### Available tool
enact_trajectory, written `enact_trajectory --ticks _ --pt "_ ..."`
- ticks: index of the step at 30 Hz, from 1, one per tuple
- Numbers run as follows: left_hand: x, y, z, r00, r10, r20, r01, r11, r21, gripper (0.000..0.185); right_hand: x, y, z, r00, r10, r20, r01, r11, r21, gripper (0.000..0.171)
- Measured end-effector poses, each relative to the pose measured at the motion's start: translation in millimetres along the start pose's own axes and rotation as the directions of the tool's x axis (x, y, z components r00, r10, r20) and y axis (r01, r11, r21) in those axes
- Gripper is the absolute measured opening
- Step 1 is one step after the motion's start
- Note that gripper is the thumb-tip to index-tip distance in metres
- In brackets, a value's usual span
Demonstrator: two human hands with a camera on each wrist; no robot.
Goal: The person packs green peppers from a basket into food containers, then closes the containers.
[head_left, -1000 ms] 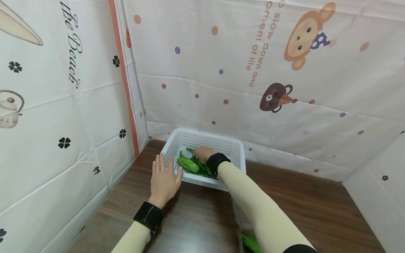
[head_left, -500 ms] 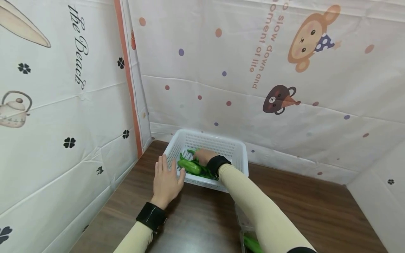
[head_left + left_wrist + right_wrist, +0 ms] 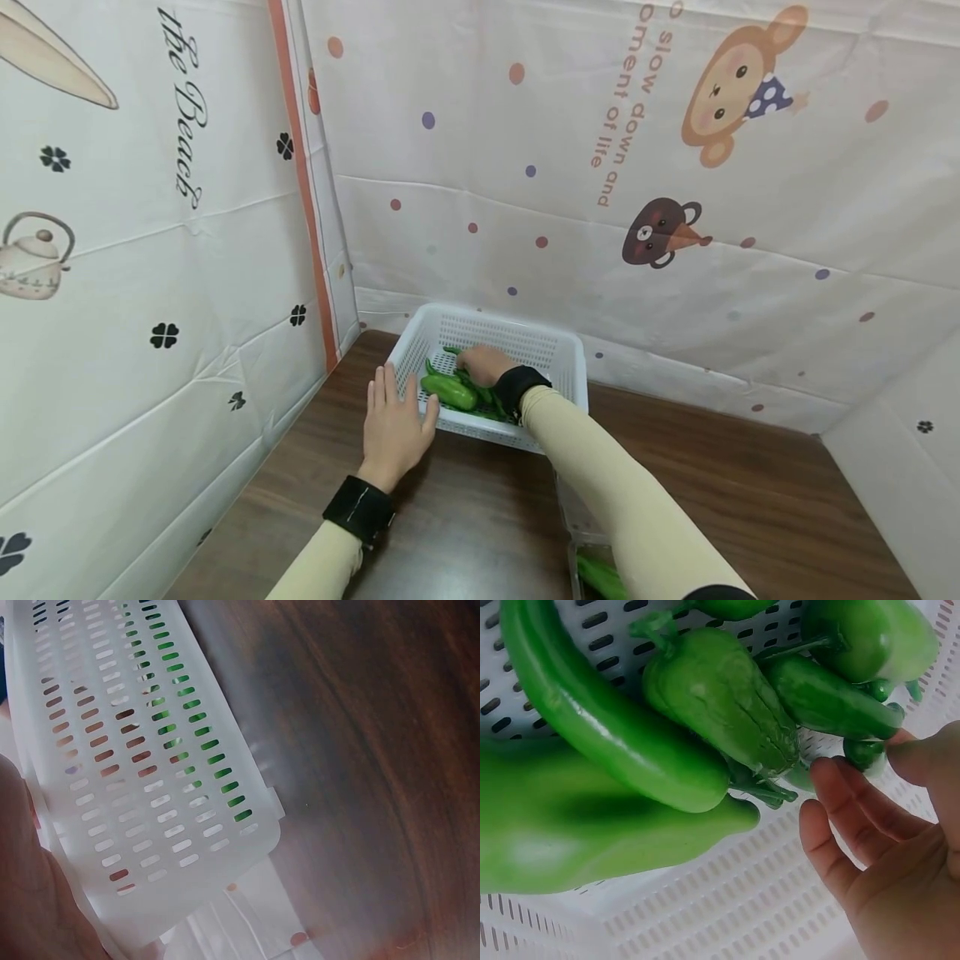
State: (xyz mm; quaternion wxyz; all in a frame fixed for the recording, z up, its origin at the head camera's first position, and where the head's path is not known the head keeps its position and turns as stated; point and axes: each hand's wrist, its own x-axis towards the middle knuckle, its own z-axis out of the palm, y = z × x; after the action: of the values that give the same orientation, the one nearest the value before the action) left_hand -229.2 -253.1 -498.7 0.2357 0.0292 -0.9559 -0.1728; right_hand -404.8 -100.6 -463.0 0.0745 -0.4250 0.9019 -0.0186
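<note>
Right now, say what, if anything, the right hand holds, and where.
Cannot tell: the right hand is at one end of a dark green pepper; grip unclear.

A brown wood-grain worktop (image 3: pixel 720 467) spans the lower frame; patterned white cloth (image 3: pixel 450 258) rises behind it, with a monkey print (image 3: pixel 720 92) at upper right, a bear print (image 3: pixel 651 233) below that, and a kettle print (image 3: pixel 33 265) at far left.
</note>
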Motion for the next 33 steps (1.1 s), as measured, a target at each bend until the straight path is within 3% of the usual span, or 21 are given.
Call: enact_trajectory --ticks 13,25,33 --pt "-0.6 1.1 -0.6 1.000 -0.006 0.027 0.006 1.000 -0.001 0.066 -8 -2 -9 0.995 -0.018 -0.095 0.018 1.000 -0.002 0.027" --pt "-0.9 2.3 -4.9 1.000 -0.011 0.024 0.011 1.000 -0.009 0.065 -12 2 -13 0.993 -0.010 -0.120 0.014 0.999 0.037 0.016" --pt "-2.5 5.1 -6.0 1.000 -0.011 0.019 0.011 1.000 -0.016 0.064 -21 2 -26 0.998 0.047 -0.044 -0.047 0.999 0.006 0.038"
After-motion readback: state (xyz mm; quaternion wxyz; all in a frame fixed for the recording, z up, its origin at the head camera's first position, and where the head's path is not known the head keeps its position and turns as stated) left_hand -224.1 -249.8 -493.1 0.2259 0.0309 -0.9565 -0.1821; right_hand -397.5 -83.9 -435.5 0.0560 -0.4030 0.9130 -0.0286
